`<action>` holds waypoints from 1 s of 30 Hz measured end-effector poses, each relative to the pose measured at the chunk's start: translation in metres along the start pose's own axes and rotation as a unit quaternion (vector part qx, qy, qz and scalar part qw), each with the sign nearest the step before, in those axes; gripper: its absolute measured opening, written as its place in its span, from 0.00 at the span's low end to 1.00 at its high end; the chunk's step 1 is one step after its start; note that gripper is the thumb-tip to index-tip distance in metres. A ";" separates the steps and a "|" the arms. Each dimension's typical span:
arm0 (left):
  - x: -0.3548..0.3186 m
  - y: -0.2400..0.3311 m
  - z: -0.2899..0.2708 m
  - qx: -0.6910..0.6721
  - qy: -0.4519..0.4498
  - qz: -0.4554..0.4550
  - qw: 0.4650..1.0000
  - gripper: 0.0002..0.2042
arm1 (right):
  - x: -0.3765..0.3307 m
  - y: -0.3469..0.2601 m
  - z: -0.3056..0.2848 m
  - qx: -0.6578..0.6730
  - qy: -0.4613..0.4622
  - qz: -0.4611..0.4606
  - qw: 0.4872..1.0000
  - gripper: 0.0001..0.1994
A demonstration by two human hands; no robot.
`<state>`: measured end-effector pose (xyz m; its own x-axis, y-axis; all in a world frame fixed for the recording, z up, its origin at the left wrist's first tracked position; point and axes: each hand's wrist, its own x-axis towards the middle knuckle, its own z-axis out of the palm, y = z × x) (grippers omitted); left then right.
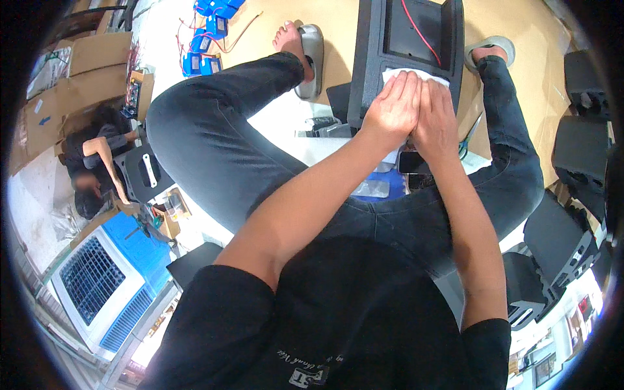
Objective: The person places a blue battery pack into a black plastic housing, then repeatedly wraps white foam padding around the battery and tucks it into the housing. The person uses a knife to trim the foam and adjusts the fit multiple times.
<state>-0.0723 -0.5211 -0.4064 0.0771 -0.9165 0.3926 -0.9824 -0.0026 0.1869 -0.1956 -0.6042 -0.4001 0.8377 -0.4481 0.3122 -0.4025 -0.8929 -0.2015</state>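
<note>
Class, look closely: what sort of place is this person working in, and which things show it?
Probably a small assembly workshop. Both hands press a white cloth on a black housing; more black housings wait at the right, blue battery-like packs lie wired on the floor.

Matt black plastic housing, soft white cloth, brown matt cardboard sheet beneath.
</note>
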 end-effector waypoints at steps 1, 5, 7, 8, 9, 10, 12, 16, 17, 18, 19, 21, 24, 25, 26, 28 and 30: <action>0.000 0.000 0.000 -0.004 -0.005 -0.001 1.000 0.29 | 0.001 0.000 -0.001 0.023 -0.010 0.007 1.000 0.26; 0.002 0.001 0.001 -0.001 -0.035 -0.003 0.999 0.29 | 0.005 0.006 0.000 -0.008 0.015 -0.027 0.999 0.25; 0.003 0.002 0.002 -0.018 -0.048 -0.011 0.999 0.29 | 0.005 0.007 0.002 0.000 0.002 -0.024 1.000 0.25; 0.003 0.002 0.002 -0.027 -0.070 -0.019 0.997 0.29 | 0.003 0.007 0.003 0.016 0.005 -0.028 0.999 0.25; 0.004 0.002 0.002 -0.018 -0.064 -0.016 0.998 0.29 | 0.003 0.007 0.004 0.006 -0.003 -0.033 0.999 0.25; 0.004 0.002 0.002 -0.007 -0.061 -0.013 0.998 0.28 | 0.002 0.008 0.005 0.001 0.006 -0.045 0.999 0.25; 0.005 0.001 0.002 -0.002 -0.067 -0.011 0.998 0.28 | 0.001 0.010 0.006 -0.019 0.016 -0.081 0.996 0.24; 0.006 0.000 0.002 -0.030 -0.056 -0.018 0.998 0.26 | 0.003 0.013 0.008 0.034 0.033 -0.052 0.998 0.22; 0.005 0.000 0.002 -0.070 -0.080 -0.038 0.994 0.25 | 0.003 0.012 0.008 0.043 0.038 -0.047 0.997 0.22; 0.005 0.000 0.003 -0.108 -0.107 -0.057 0.987 0.24 | 0.003 0.011 0.009 0.050 0.046 -0.043 0.997 0.21; 0.003 0.000 0.003 -0.148 -0.121 -0.072 0.979 0.23 | 0.003 0.010 0.009 0.051 0.034 -0.040 0.997 0.21; 0.000 0.000 0.005 -0.116 -0.109 -0.053 0.986 0.23 | 0.003 0.006 0.009 0.059 0.012 -0.019 0.998 0.20; -0.003 0.002 0.008 -0.114 -0.083 -0.054 0.989 0.24 | 0.003 0.001 0.006 0.044 0.003 0.017 0.999 0.18; -0.005 0.004 0.006 -0.126 -0.085 -0.064 0.986 0.25 | 0.006 0.001 0.004 0.040 0.021 0.019 0.999 0.18; -0.007 0.006 0.004 -0.113 -0.079 -0.053 0.989 0.25 | 0.005 0.001 -0.001 0.046 0.012 0.018 0.999 0.17; -0.009 0.008 -0.004 -0.129 -0.126 -0.091 0.979 0.29 | 0.008 -0.002 -0.008 0.073 -0.006 0.031 0.997 0.17; -0.010 0.008 -0.012 -0.061 -0.098 -0.079 0.990 0.32 | 0.013 -0.007 -0.011 0.037 0.042 0.022 0.998 0.19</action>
<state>-0.0791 -0.5068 -0.3980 0.1818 -0.9686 0.1695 -0.9321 -0.1149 0.3435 -0.1862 -0.6042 -0.3846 0.7850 -0.4911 0.3776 -0.4069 -0.8683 -0.2836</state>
